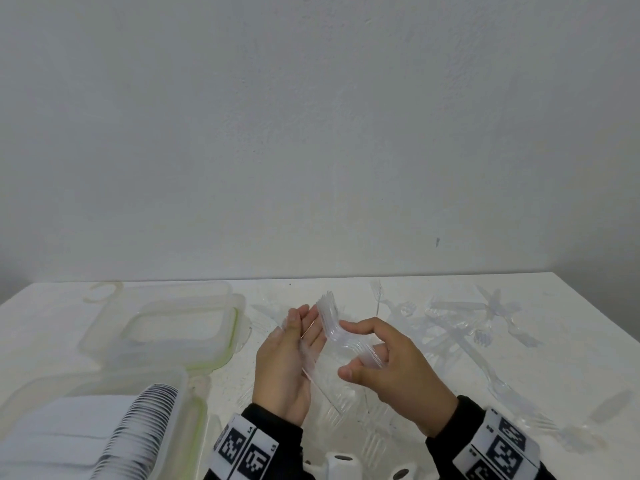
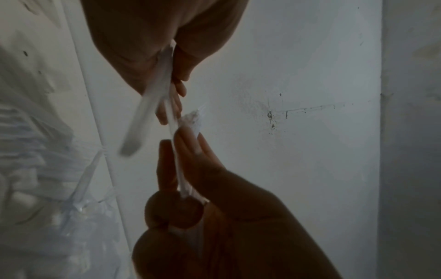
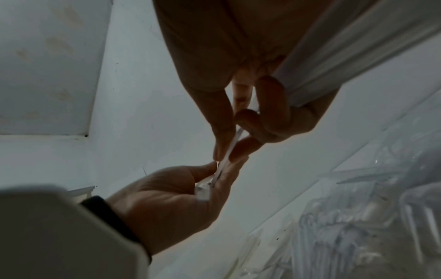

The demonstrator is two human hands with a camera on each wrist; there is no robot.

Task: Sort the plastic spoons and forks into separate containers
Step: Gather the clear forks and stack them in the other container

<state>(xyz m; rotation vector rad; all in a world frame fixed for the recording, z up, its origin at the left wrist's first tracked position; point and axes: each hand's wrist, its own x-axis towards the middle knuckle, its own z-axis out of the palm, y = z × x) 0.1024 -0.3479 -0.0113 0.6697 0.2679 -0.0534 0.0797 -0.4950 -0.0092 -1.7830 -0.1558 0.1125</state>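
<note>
A nested stack of clear plastic forks (image 1: 332,323) is held above the table, tines pointing up and away. My right hand (image 1: 349,349) grips the stack's handle end between thumb and curled fingers. My left hand (image 1: 294,329) is palm-up just left of it, fingers nearly straight, and its thumb presses a clear fork (image 2: 183,181) against them. In the right wrist view the left hand (image 3: 214,169) pinches clear plastic right under the right fingertips (image 3: 222,149). A near container (image 1: 86,403) holds a row of stacked white spoons (image 1: 145,427). Behind it stands an empty clear container (image 1: 221,355).
Loose clear forks (image 1: 485,323) lie scattered over the right half of the white table (image 1: 571,306), and more lie under the hands. A clear ring (image 1: 104,292) sits at the back left. A white wall rises behind the table.
</note>
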